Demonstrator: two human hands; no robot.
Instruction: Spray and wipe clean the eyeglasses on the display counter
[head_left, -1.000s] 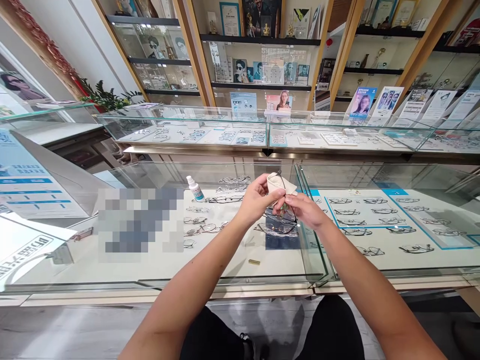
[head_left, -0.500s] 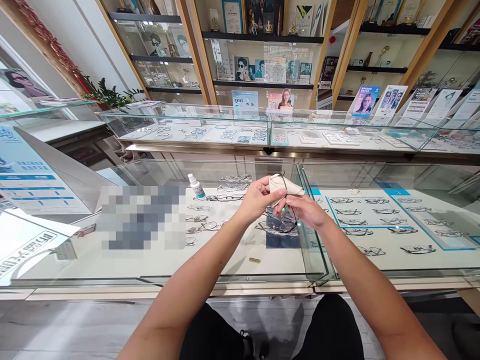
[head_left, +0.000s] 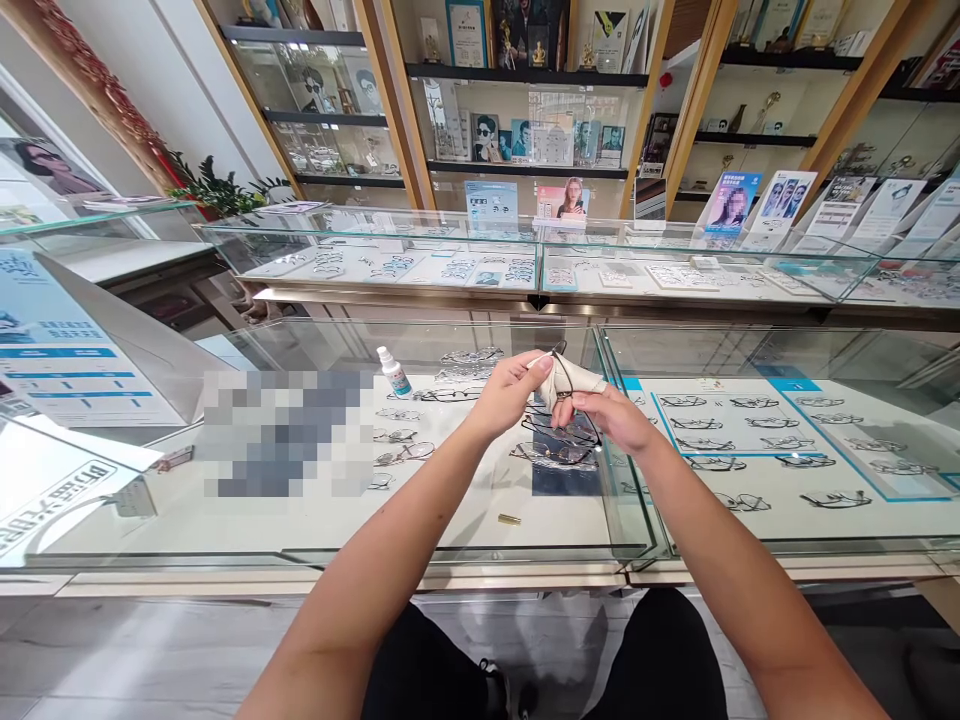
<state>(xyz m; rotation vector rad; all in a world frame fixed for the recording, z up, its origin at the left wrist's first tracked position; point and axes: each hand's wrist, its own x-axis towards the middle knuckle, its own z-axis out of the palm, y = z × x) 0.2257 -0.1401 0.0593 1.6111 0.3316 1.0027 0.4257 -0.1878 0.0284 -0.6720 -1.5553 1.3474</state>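
Above the glass counter, my two hands hold a pair of dark-rimmed eyeglasses [head_left: 569, 372] together with a cream cloth [head_left: 586, 379]. My left hand [head_left: 511, 392] is closed, its thumb pressing the cloth near the upper end of the eyeglasses. Fingers of my right hand [head_left: 613, 414] pinch the lower part of the frame, with cloth lying over and behind them. Part of the frame is covered by cloth and fingers. A white spray bottle [head_left: 394, 374] stands on the counter left of my hands.
More eyeglasses [head_left: 555, 454] lie below my hands over a dark blue panel [head_left: 564, 484]. A small gold-coloured piece [head_left: 509, 519] lies near the front. Framed rows of eyeglasses [head_left: 776, 422] fill the right case. A large sign [head_left: 67, 350] stands at left; another display counter [head_left: 420, 262] runs behind.
My left thumb has moved up and left along the cloth, and the hand has shifted slightly left. More of the dark rim shows. My right hand stays nearly in place.
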